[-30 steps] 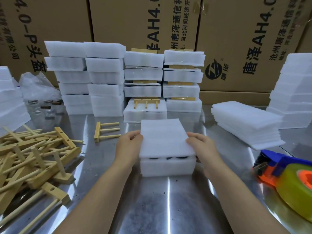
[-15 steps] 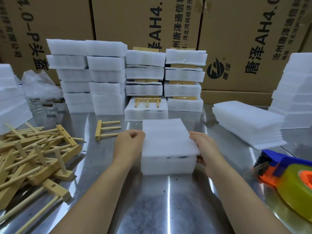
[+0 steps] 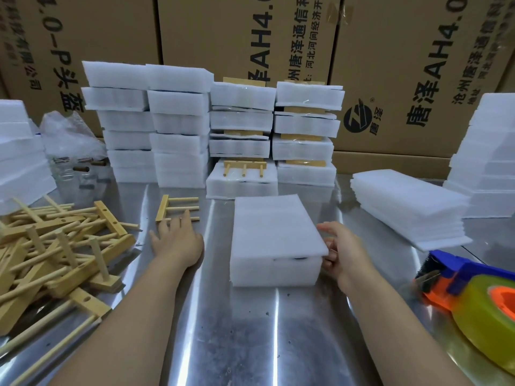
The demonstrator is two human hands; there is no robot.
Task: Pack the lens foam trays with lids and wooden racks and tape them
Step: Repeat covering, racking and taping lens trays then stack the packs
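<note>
our left hand [image 3: 178, 240], flat and empty, is at the wooden rack [image 3: 178, 208] centre left; we should pinch its bar. right hand [image 3: 344, 250] leans on the lidded tray [image 3: 276, 235], grip unclear.

- A lidded foam tray [image 3: 274, 270] sits mid-table [image 3: 250, 344], its lid [image 3: 276, 227] on top.
- The right hand [image 3: 342, 252] lies just beside the tray's right side.
- The left hand [image 3: 178, 240] lies left of the tray, fingertips at a single wooden rack [image 3: 175, 208] behind it.
- A pile of wooden racks [image 3: 55, 246] lies far left.
- A stack of foam lids [image 3: 409, 207] lies behind and to the right.
- A tape dispenser [image 3: 473, 296] sits near right.
- Stacks of packed trays [image 3: 242, 121] stand behind, before cardboard boxes [image 3: 223, 37].
</note>
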